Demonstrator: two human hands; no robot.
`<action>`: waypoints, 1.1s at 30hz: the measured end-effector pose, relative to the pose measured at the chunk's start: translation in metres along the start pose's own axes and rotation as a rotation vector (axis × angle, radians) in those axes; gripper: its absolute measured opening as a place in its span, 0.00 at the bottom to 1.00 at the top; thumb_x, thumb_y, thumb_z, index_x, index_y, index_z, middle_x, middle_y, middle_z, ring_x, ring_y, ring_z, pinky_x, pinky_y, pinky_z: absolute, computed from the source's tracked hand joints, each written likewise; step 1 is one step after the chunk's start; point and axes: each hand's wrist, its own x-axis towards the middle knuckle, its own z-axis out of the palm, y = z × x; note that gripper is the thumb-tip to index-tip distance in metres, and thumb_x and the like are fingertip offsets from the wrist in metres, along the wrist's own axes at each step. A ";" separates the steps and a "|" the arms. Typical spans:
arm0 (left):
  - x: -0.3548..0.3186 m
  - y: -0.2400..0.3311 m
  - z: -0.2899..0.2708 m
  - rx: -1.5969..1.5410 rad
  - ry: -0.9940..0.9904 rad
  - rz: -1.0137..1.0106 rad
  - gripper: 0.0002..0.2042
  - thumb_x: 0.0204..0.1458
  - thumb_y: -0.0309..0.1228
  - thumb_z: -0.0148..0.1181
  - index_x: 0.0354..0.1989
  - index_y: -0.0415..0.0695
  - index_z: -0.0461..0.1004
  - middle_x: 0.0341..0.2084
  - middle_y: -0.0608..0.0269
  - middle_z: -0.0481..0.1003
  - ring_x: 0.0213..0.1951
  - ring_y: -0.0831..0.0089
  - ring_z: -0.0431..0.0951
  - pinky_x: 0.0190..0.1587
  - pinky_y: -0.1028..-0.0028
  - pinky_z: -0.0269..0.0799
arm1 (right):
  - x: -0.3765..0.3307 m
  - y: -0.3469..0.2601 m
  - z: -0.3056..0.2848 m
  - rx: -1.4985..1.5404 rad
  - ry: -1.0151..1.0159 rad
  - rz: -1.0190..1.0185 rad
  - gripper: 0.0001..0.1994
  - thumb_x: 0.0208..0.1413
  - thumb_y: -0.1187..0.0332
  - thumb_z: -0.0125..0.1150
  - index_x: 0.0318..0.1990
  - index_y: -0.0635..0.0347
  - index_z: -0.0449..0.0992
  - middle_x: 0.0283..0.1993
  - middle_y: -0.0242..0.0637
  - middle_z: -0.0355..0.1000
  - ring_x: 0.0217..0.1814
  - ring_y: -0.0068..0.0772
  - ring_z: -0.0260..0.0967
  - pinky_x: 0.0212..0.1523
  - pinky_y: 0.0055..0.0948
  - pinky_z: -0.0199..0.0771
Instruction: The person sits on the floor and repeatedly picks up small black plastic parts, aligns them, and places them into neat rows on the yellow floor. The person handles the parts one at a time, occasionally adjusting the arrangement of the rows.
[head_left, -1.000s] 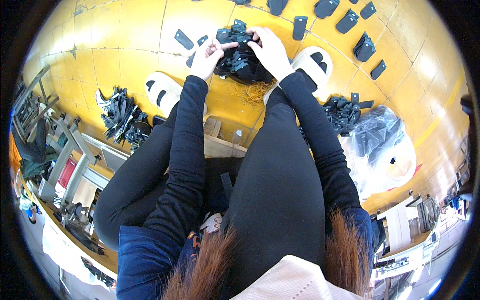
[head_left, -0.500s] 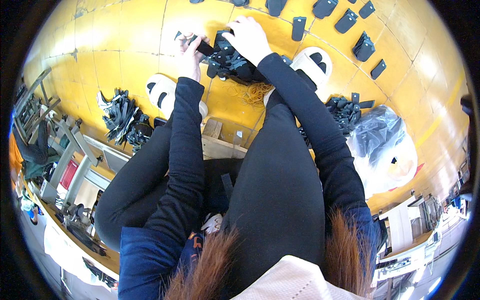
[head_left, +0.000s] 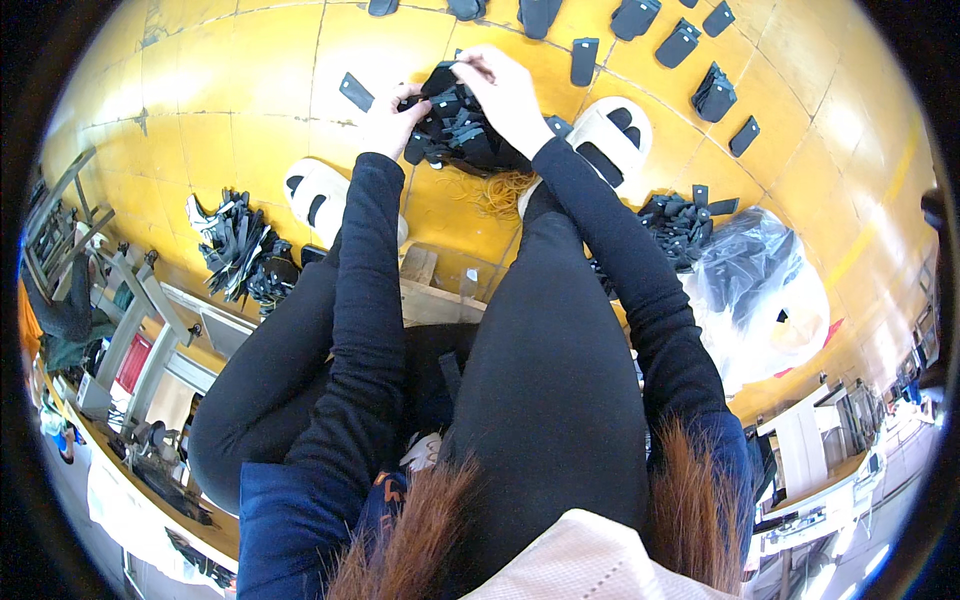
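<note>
A heap of small flat black pieces [head_left: 465, 140], apparently fabric with small pale marks, lies on the floor between my feet. At its left edge, my left hand [head_left: 385, 126] has thumb and fingers closed on a black piece [head_left: 410, 103]. My right hand [head_left: 500, 92] reaches over the heap from the right, its fingertips pinching the top of another black piece [head_left: 440, 77]. Just beyond my left hand, a single dark piece [head_left: 355, 91] lies flat on the floor. Loose yellow rubber bands [head_left: 505, 193] are spread at the heap's near side.
Small stacks of dark pieces [head_left: 714, 95] stand about the yellow tiles at far right. Cream slippers [head_left: 608, 140] flank the heap. Bundles of dark strips [head_left: 240, 240] lie at left, another dark pile [head_left: 675, 225] at right beside a clear plastic bag [head_left: 755, 290].
My left hand has moved closer to the heap, and the piece lying beyond it shows more fully. My right fingers have closed on a piece at the heap's top. The view has shifted slightly.
</note>
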 end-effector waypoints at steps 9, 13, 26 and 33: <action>0.013 -0.019 -0.014 -0.182 -0.014 0.037 0.23 0.47 0.18 0.53 0.55 0.45 0.70 0.44 0.58 0.73 0.38 0.77 0.73 0.43 0.77 0.70 | -0.021 -0.012 -0.149 -0.097 0.534 -0.104 0.11 0.56 0.74 0.59 0.47 0.63 0.74 0.37 0.33 0.75 0.38 0.20 0.71 0.43 0.20 0.70; 0.016 -0.020 -0.020 -0.350 0.039 -0.066 0.22 0.47 0.16 0.52 0.53 0.43 0.69 0.43 0.55 0.74 0.39 0.73 0.75 0.42 0.77 0.73 | -0.042 0.000 -0.232 -0.329 0.857 0.032 0.11 0.56 0.75 0.58 0.46 0.65 0.74 0.33 0.33 0.74 0.34 0.19 0.69 0.39 0.20 0.69; 0.013 -0.002 -0.023 -0.314 0.004 0.010 0.22 0.48 0.15 0.53 0.54 0.43 0.67 0.45 0.53 0.74 0.40 0.70 0.77 0.46 0.74 0.73 | -0.024 0.048 -0.279 -1.023 0.639 -0.104 0.29 0.47 0.61 0.66 0.58 0.60 0.67 0.61 0.61 0.59 0.63 0.57 0.57 0.63 0.43 0.55; 0.008 0.009 -0.026 -0.478 0.059 -0.031 0.26 0.43 0.10 0.56 0.53 0.42 0.67 0.49 0.51 0.73 0.44 0.65 0.78 0.51 0.71 0.72 | -0.030 0.029 -0.239 -1.119 0.715 -0.121 0.32 0.50 0.63 0.63 0.63 0.55 0.60 0.66 0.59 0.51 0.68 0.56 0.48 0.66 0.48 0.48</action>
